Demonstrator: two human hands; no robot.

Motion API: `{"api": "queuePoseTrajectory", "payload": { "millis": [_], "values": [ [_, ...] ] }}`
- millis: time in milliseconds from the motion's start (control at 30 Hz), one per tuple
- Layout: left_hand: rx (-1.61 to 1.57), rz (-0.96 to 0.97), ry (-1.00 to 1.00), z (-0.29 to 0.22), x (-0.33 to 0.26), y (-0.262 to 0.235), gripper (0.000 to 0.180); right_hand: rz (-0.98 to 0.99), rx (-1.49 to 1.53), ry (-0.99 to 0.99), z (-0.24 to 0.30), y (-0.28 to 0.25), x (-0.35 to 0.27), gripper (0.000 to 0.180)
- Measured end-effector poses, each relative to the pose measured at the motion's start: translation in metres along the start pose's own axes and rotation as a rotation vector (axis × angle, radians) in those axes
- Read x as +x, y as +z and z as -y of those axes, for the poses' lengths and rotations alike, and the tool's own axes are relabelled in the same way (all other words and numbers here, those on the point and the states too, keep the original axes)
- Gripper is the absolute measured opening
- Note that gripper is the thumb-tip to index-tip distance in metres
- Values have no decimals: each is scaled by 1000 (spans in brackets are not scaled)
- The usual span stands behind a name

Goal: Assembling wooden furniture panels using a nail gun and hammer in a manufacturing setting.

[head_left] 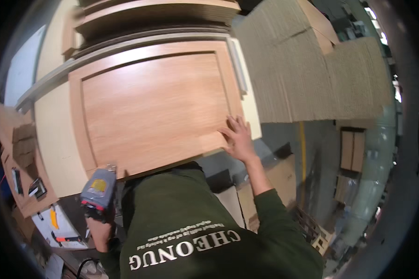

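Note:
A wooden cabinet door panel (153, 102) with a raised frame and a recessed middle lies flat on the workbench. My left hand (98, 228) is wrapped round a grey and red power tool (99, 188) with a yellow label; its exact kind is not clear. The tool's metal tip is at the panel's near left corner; whether it touches the wood I cannot tell. The tool hides most of the left fingers. At the panel's near right corner, my right hand (239, 139) rests with spread fingers on the frame.
More wooden panels (158, 11) are stacked beyond the door. Large cardboard sheets (307, 69) stand at the right, with cardboard boxes (279, 181) below. A pale board (58, 139) lies on the left. A wooden tray (32, 186) holds small dark items, and a black cable (84, 265) hangs at lower left.

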State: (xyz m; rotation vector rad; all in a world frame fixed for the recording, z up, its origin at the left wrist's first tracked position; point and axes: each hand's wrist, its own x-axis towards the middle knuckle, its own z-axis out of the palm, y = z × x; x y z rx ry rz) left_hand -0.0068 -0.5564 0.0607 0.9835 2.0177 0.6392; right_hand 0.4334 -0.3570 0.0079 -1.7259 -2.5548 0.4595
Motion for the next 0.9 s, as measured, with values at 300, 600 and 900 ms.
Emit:
{"api": "queuePoseTrajectory", "payload": {
  "millis": [300, 600, 900],
  "values": [
    [-43, -66, 178, -49, 10, -18, 22, -21, -120, -20, 16, -6, -9, 65],
    [13, -116, -85, 27, 19, -84, 42, 138, 42, -56, 39, -7, 15, 61],
    [57, -165, 22, 58, 38, -110, 46, 148, -46, 10, 48, -1, 12, 60]
  ]
}}
